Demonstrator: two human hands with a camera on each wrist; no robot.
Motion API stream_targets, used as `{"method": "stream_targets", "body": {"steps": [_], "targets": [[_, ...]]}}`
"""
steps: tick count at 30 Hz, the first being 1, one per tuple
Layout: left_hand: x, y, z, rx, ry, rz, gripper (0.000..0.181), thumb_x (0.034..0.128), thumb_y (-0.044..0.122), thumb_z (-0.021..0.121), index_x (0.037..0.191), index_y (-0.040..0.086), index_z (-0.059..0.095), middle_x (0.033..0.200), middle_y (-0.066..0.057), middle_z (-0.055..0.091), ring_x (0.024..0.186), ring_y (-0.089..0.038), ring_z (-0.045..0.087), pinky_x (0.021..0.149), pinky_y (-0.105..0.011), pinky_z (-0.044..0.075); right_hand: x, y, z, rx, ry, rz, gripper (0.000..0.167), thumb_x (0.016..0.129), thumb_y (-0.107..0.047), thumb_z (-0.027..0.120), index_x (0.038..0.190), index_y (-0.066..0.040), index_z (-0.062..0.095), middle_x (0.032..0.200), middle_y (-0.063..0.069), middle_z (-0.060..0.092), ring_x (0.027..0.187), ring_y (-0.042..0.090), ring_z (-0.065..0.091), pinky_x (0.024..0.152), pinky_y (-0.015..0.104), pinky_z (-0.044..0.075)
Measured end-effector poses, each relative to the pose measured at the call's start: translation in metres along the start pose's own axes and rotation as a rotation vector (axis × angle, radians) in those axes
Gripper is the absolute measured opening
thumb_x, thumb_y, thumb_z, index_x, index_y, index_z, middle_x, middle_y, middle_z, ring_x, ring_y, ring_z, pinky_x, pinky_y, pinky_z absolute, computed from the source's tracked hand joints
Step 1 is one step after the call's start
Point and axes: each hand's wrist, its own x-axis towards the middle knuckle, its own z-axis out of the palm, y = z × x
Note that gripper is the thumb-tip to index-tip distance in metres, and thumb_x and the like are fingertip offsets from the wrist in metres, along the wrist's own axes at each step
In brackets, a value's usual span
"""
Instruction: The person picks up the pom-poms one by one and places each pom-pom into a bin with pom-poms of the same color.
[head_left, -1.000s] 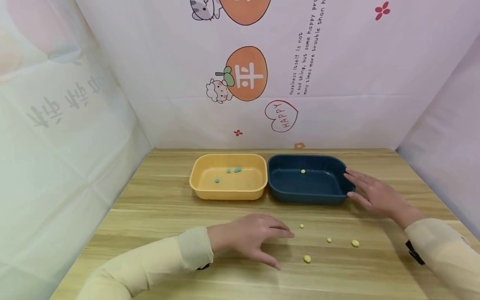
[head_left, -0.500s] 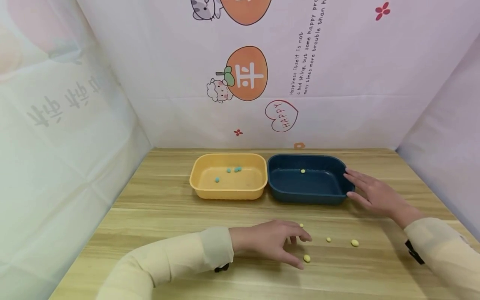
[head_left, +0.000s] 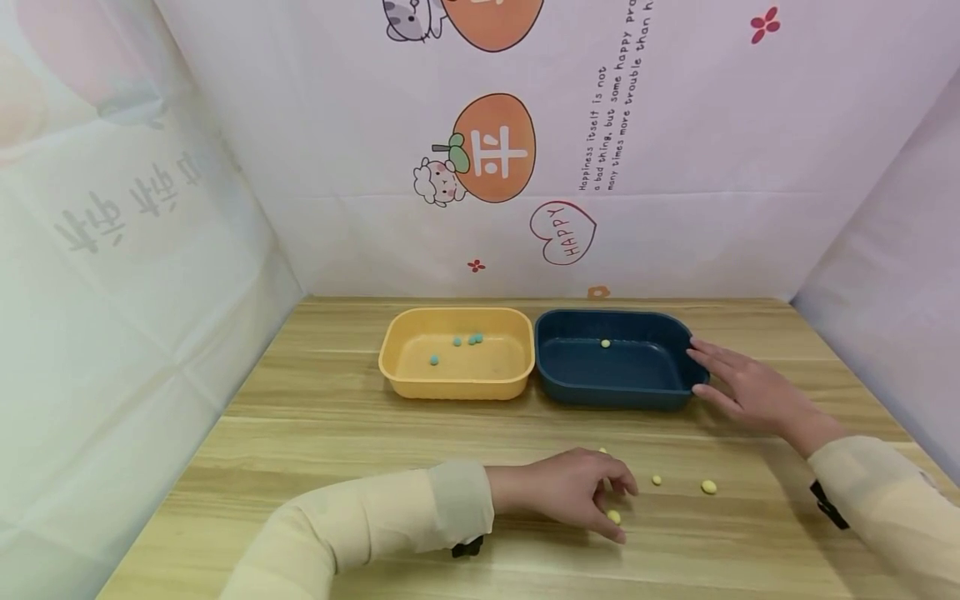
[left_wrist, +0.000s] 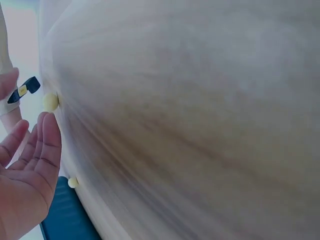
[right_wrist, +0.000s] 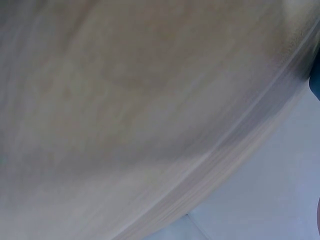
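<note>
In the head view, my left hand [head_left: 573, 492] is low over the table, its thumb and bent fingers spread around a small yellow ball [head_left: 613, 517] without pinching it. The left wrist view has that hand [left_wrist: 30, 175] with its fingers extended and a yellow ball [left_wrist: 50, 102] just past the fingertips. My right hand [head_left: 753, 392] touches the right end of the dark blue tray [head_left: 615, 400] with fairly straight fingers. One yellow ball [head_left: 605, 343] lies in this tray. The right wrist view shows mostly table and only a sliver of the tray [right_wrist: 315, 80].
Left of the blue tray, touching it, stands a yellow tray [head_left: 457, 389] with several small blue balls [head_left: 434, 360]. Two yellow balls, a smaller one [head_left: 657, 480] and a larger one [head_left: 708, 487], lie right of my left hand. Another [head_left: 603, 451] peeks out behind it. Printed cloth walls surround the table.
My left hand has moved right along the table, and its thumb and fingers have come around the near yellow ball. The right hand and both trays have stayed put.
</note>
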Motion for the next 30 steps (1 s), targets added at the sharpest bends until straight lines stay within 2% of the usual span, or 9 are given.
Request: {"method": "stream_targets", "body": {"steps": [12, 21, 30], "targets": [[0.0052, -0.0037, 0.0056, 0.026, 0.024, 0.021, 0.035, 0.0790, 0.015, 0.083, 0.109, 0.012, 0.065, 0.093, 0.011, 0.058, 0.074, 0.008, 0.054, 0.068, -0.005, 0.044, 0.0008, -0.0003, -0.0009, 0.001, 0.022, -0.006, 0.057, 0.096, -0.030, 0.061, 0.142, 0.000, 0.045, 0.151, 0.017, 0.038, 0.127, 0.042, 0.044, 0.112, 0.044, 0.028], [0.0083, -0.0021, 0.0062, 0.032, 0.013, 0.005, 0.034, 0.0785, 0.016, 0.083, 0.107, 0.013, 0.065, 0.089, 0.012, 0.058, 0.075, 0.007, 0.054, 0.068, -0.005, 0.043, -0.0001, 0.0007, 0.0011, 0.001, 0.027, -0.013, 0.057, 0.096, -0.029, 0.061, 0.142, 0.000, 0.045, 0.150, 0.017, 0.038, 0.127, 0.041, 0.044, 0.116, 0.036, 0.022], [0.0098, -0.0042, 0.0056, 0.046, -0.001, 0.021, 0.030, 0.0801, 0.013, 0.082, 0.104, 0.013, 0.065, 0.088, 0.013, 0.058, 0.075, 0.008, 0.053, 0.069, -0.004, 0.043, 0.0004, 0.0009, 0.0025, 0.001, 0.037, -0.018, 0.056, 0.096, -0.029, 0.062, 0.141, 0.001, 0.046, 0.150, 0.018, 0.039, 0.126, 0.042, 0.045, 0.116, 0.036, 0.022]]}}
